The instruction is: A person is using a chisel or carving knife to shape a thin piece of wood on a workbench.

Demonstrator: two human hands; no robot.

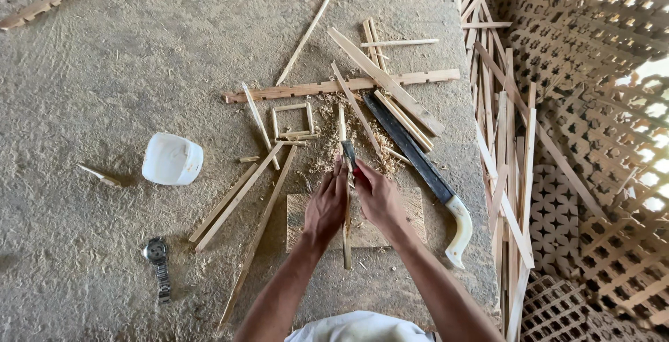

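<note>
— Bamboo strip (pixel 346 227) was the piece in hand, wasn't it? Where did it lie?

— It ran lengthwise away from the person, across a flat wooden block (pixel 408 206) on the sandy floor (pixel 111 56), its near end past the block's front edge and its far end reaching into the shavings (pixel 324 150).

— And the hands?

— The left hand (pixel 326 205) lay on the strip's left side, its grip pressed together around the strip. The right hand (pixel 378 196) sat just beside it on the right, its grip pinching a small knife with a red handle (pixel 350 161); the dark blade pointed forward along the strip. The 2 hands were almost touching.

— What else lay about?

— A long machete with a pale curved handle (pixel 425 168) lay just right of the block, blade angled up and left. Beyond the hands stood a small square bamboo frame (pixel 292 120), and behind that a notched slat (pixel 341 86) lay crosswise. Loose bamboo sticks (pixel 240 199) fanned out to the left of the block.

— Further left?

— A white plastic container (pixel 172 159) lay on its side, well apart from the hands, and a wristwatch (pixel 158 258) rested nearer the person. On the right, woven lattice panels (pixel 599 126) were stacked, with more slats (pixel 502 140) leaning along their edge.
</note>
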